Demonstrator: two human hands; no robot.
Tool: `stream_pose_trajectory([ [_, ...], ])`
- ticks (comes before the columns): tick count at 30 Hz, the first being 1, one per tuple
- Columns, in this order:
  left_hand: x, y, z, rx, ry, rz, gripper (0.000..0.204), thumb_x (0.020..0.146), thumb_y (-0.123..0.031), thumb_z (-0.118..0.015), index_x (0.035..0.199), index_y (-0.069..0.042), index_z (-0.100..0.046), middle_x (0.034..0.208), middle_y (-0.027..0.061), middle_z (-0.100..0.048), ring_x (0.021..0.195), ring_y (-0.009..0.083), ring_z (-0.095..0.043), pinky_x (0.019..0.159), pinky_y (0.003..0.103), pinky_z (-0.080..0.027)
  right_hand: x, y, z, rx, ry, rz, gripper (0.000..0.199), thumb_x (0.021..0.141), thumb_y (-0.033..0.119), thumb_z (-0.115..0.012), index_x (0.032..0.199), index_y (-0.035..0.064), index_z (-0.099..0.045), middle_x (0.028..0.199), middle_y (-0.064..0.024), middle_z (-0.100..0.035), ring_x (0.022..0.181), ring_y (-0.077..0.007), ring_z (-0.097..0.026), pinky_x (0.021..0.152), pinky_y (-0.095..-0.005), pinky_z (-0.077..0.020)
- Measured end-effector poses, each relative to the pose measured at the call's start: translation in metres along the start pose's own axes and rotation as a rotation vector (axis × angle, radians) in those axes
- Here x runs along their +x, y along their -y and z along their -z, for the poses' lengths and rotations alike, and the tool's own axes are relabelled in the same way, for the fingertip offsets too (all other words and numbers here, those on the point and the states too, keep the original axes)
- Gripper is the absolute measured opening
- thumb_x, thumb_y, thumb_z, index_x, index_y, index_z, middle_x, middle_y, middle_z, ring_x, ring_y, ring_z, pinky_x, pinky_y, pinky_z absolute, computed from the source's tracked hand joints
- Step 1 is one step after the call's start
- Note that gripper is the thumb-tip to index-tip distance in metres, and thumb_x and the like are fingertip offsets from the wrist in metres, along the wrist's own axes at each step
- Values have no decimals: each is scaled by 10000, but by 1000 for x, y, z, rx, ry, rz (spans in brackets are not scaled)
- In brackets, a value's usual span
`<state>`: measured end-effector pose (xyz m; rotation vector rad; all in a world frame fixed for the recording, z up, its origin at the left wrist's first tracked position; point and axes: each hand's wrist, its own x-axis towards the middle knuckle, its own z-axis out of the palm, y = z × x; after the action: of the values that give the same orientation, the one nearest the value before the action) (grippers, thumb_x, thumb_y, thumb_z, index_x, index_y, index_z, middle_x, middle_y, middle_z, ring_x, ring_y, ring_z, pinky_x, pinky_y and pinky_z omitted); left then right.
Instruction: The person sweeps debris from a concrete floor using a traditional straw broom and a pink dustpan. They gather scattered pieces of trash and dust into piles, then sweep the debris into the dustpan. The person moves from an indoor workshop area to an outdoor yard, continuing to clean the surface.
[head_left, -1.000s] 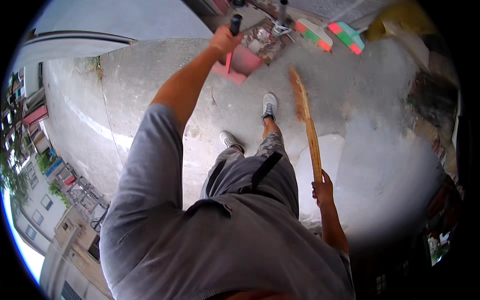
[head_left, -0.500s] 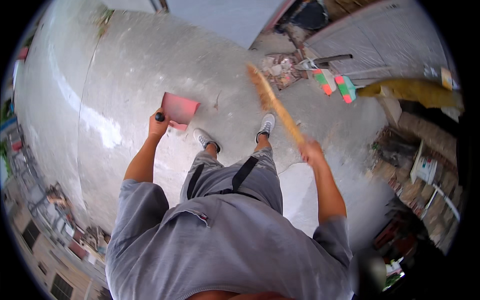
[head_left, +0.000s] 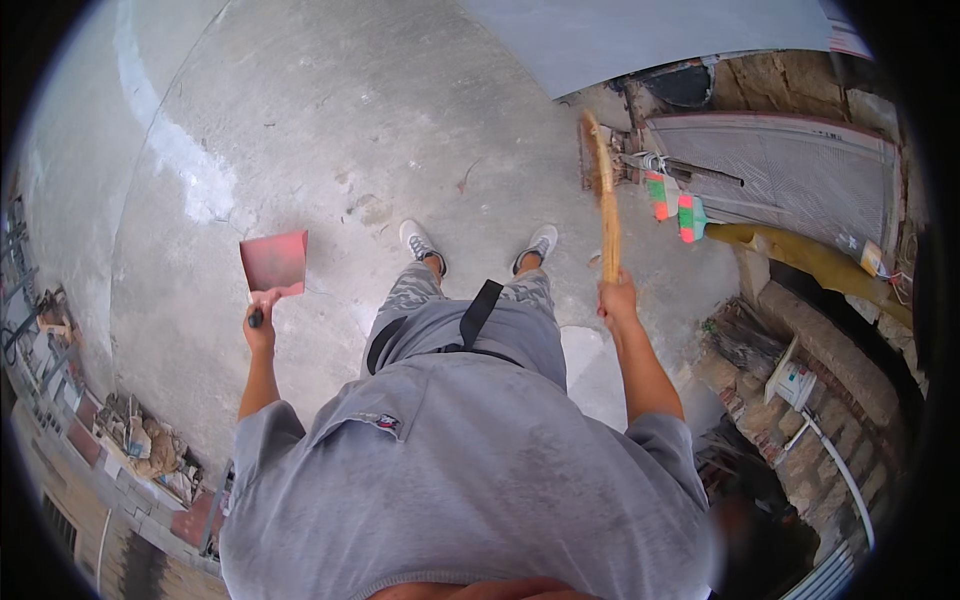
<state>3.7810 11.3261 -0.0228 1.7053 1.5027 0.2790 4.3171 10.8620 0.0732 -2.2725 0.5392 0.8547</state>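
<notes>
In my left hand (head_left: 261,318) is a red dustpan (head_left: 275,262), the fingers closed round its black-tipped handle. It is held out to the left of my feet, its pan pointing away from me. My right hand (head_left: 617,298) grips the end of a wooden-handled brush (head_left: 607,205). The brush points away from me, its brown bristles on the left side near the far end. From here its head overlaps the rubbish by the wall; whether it touches anything there I cannot tell.
Concrete floor (head_left: 330,130) spreads ahead and left. Two brooms with green, orange and white heads (head_left: 690,218) lie at the right by a mesh-covered panel (head_left: 790,165). A yellowish cloth (head_left: 800,252) and a stone edging (head_left: 830,340) run along the right. A pale panel (head_left: 650,40) stands ahead.
My left hand has moved the dustpan left and nearer to me. The brush has swung from slanting left to almost straight ahead, and the view has shifted.
</notes>
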Motion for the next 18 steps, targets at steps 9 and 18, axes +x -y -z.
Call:
stream_pose_trajectory([
  [9, -92, 75, 72, 130, -77, 190, 215, 822, -182, -712, 783, -41, -555, 654, 48, -499, 624, 146, -448, 602, 302, -419, 15, 9, -126, 684, 693, -1001, 216, 890, 129, -472, 687, 121, -398, 512, 20, -375, 372, -53, -336, 302, -176, -290],
  [18, -174, 38, 71, -126, -142, 439, 159, 795, -127, -733, 773, -56, -593, 667, -24, -524, 643, 97, -476, 619, 263, -433, -49, 274, -478, 724, 803, -689, 196, 822, 36, -527, 661, 74, -421, 531, -23, -418, 444, -123, -439, 379, -231, -391],
])
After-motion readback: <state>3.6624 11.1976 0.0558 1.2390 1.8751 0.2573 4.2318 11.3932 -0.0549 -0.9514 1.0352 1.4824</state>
